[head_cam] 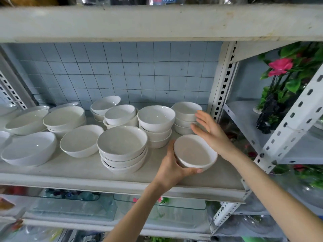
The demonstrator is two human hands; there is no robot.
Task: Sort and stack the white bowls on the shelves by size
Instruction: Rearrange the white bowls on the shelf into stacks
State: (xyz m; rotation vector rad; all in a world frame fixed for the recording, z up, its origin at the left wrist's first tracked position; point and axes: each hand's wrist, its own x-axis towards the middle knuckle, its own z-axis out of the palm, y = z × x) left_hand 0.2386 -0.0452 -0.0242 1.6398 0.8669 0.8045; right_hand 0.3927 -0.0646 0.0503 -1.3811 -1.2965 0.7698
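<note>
While our left hand [172, 169] cups a small white bowl [194, 151] from the side and beneath, fingers curled round its wall, we hold our right hand [208, 130] spread with straight fingers and nothing in it, just behind that bowl. The bowl is tilted, its mouth facing us, over the front right of the shelf [70, 172]. Our right fingertips are next to a rear stack of three small bowls [185, 112] in the corner. To its left stands a taller stack of medium bowls [155, 119], and nearer the front a stack of wider bowls [122, 144]. Farther left lie a single bowl [80, 142] and shallow dishes [63, 117], before a blue tiled wall [122, 75].
</note>
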